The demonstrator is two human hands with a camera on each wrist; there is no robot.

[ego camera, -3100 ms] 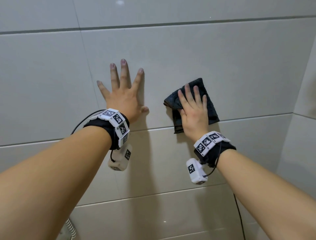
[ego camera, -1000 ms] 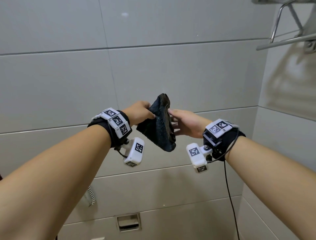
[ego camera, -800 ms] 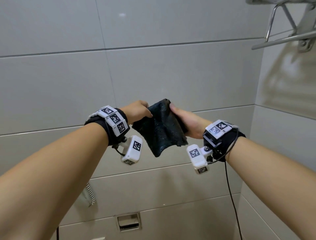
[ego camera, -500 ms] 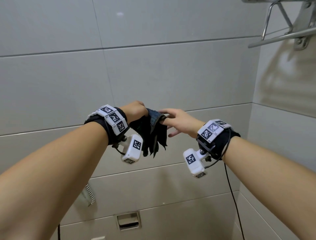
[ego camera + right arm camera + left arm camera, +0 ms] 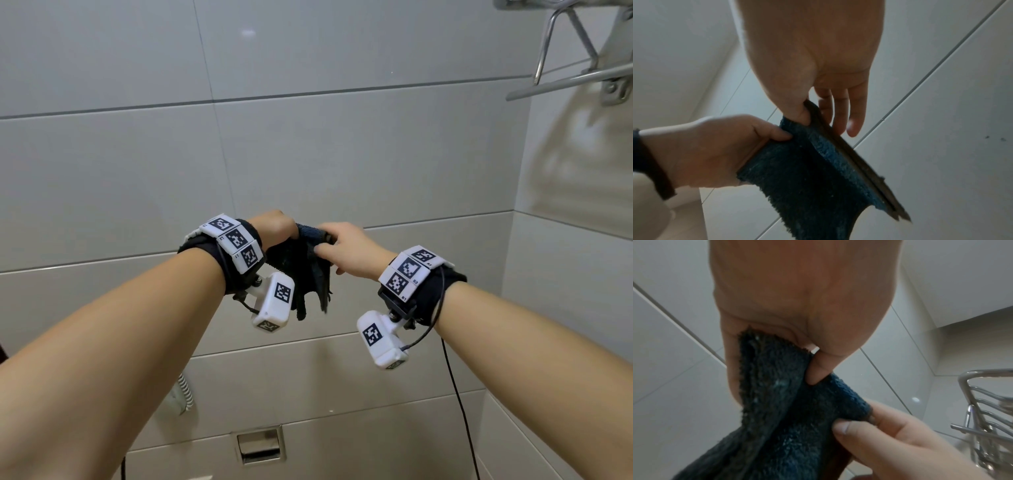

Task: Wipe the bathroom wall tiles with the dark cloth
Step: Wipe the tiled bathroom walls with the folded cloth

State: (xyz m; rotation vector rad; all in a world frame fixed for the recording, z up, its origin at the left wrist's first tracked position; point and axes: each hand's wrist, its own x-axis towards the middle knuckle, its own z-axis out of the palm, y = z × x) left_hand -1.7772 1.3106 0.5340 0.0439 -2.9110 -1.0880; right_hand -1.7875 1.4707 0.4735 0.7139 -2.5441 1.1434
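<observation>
Head view, inspector A: wall tiles (image 5: 308, 164) fill the frame, grey and glossy. A metal rack (image 5: 565, 78) sits at two o'clock, a recessed steel fitting (image 5: 260, 445) at six. Where is the dark cloth?

Inspector B: The dark cloth (image 5: 301, 270) hangs in the air at centre, clear of the tiles, between both hands. The left hand (image 5: 277, 228), at nine o'clock of it, has its fingers curled round the upper edge. The right hand (image 5: 349, 250), at three o'clock, pinches the top corner between thumb and forefinger; its other fingers are loose.

A: Handling?

B: Judged soft, light terry, limp; it droops in folds. Best gathered into a flat pad under the palm, since loose corners would drag.

A: Change from earlier?

B: About three seconds ago the right hand pressed the cloth flat on the tile and the left palm lay spread on the wall. Both have since come off, and the cloth is being refolded.
</observation>
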